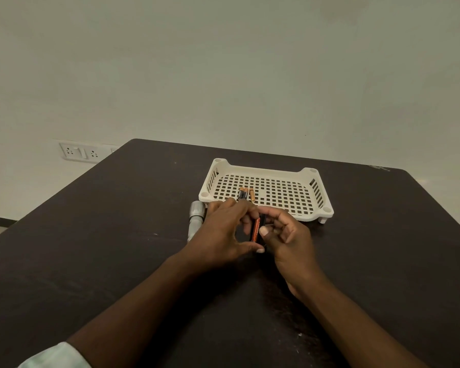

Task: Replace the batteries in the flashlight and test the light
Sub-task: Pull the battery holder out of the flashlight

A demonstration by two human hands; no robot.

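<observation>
A grey flashlight [196,217] lies on the dark table just left of my left hand [221,235], its head towards the basket. Both hands meet over a black battery holder [262,221] with an orange-and-black battery [255,230] in it. My left hand grips it from the left, thumb under its near end. My right hand [290,243] pinches it from the right, thumb on the battery. In the cream perforated basket [311,181] behind my hands lie loose batteries [246,193], orange and black, near its front left corner.
The dark table [104,248] reaches to a pale wall. A white socket panel [77,152] sits on the wall at the left, beyond the table's corner. A pale sleeve cuff [53,357] shows at the bottom left.
</observation>
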